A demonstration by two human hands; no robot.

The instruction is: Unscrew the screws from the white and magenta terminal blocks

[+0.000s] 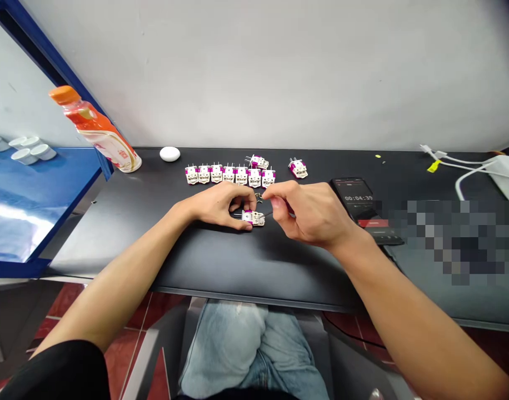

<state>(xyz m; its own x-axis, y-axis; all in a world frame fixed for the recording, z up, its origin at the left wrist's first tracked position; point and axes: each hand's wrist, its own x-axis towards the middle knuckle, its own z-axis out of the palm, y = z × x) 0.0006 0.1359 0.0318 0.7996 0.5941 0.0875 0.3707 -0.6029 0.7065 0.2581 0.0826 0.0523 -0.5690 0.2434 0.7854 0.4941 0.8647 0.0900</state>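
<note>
My left hand (221,204) is closed on a small white-and-purple plug part (254,218), its thumb and fingers gripping one end. The part lies on its side at the black tabletop, metal prongs toward my palm. My right hand (308,214) pinches a thin screwdriver (268,214), mostly hidden by the fingers; its dark shaft reaches the right end of the part. Small brass-coloured pieces (258,197) lie just beyond, between my hands. Behind them several similar plug parts (229,174) stand in a row, with one more (258,161) behind the row and another (298,168) apart to the right.
A phone (354,197) showing a running timer lies right of my right hand. White cables (458,161) and a white box (507,175) are farther right. An orange-capped bottle (102,130) and a white oval object (170,154) stand at the back left. A wall closes off the back.
</note>
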